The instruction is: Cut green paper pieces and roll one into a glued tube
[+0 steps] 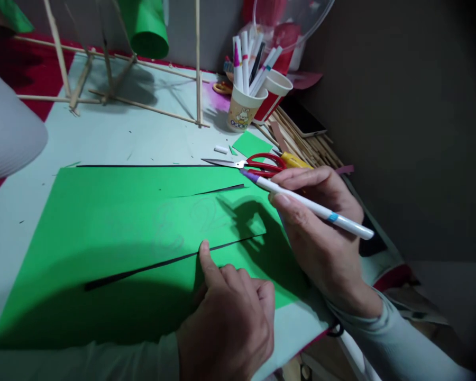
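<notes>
Head camera view, looking down on a pale table (103, 137). Left hand (226, 317) near the front edge, fingers curled into a loose fist, index fingertip pressing down on the green paper sheet (103, 222) just beside a long dark cut line. Right hand (321, 233) to the right, closed around a white marker (309, 203) with a purple tip, pinched between thumb and fingers, tip pointing left and raised just above the sheet's right edge. Faint pencilled curls on the green strip between the two cut lines. Red-handled scissors (257, 164) lying just beyond the marker tip, blades pointing left. Farther back, two paper cups (257, 100) stuffed with markers, a frame of thin wooden sticks (135, 79) at far left, and a bundle of loose sticks (301, 140) against the right wall.
</notes>
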A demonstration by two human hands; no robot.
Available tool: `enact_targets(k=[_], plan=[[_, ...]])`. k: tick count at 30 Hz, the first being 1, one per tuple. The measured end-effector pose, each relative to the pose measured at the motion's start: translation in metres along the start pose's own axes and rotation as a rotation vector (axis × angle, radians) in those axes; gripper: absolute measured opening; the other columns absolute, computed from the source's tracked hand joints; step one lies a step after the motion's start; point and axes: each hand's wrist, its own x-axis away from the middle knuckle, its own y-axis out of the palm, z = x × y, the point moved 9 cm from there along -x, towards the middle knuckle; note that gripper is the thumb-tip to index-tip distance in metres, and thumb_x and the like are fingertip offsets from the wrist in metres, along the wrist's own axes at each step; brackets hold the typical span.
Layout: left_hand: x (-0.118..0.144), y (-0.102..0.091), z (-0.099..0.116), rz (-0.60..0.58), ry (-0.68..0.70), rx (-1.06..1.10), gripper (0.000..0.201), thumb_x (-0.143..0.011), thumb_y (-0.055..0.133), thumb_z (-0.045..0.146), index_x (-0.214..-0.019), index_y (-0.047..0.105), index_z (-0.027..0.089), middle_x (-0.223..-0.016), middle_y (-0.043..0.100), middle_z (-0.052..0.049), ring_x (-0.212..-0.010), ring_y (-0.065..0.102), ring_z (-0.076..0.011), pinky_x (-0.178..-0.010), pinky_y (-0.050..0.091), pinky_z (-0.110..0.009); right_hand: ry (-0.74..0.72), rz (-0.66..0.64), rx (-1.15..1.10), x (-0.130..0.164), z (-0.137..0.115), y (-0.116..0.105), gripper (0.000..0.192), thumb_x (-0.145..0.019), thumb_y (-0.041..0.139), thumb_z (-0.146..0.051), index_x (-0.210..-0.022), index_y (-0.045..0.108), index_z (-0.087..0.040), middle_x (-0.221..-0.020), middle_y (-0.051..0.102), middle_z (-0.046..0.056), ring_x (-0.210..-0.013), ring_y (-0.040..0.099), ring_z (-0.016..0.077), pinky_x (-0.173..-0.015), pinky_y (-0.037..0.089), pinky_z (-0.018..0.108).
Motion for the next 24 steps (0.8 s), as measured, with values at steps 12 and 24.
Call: enact_targets(k=[12,24], plan=[[0.0,-0.009,-0.008,0.145,-0.007,-0.009,0.027,-0.094,0.037,0.026,-0.099,0.063,0.018,-0.081,0.069,-0.007,-0.067,0.059,-0.0235,-0.071,0.061,-0.051,0.166,-0.241,0.0,0.015,0.018,0.019,0.011,-0.091,0.057,-0.021,-0.08,0.055,-0.021,-0.084,0.059,0.001,-0.074,0.058,0.0144,-0.064,0.049,0.029],[0.02,0.001,-0.011,0.201,0.015,-0.08,0.039,-0.091,0.044,0.022,-0.121,0.059,0.003,-0.127,0.063,-0.022,-0.118,0.056,-0.0346,-0.09,0.05,-0.048,0.12,-0.205,0.127,0.009,0.013,0.018,0.014,-0.085,0.06,-0.016,-0.073,0.055,-0.021,-0.075,0.061,0.002,-0.067,0.057,0.0141,-0.058,0.048,0.027]])
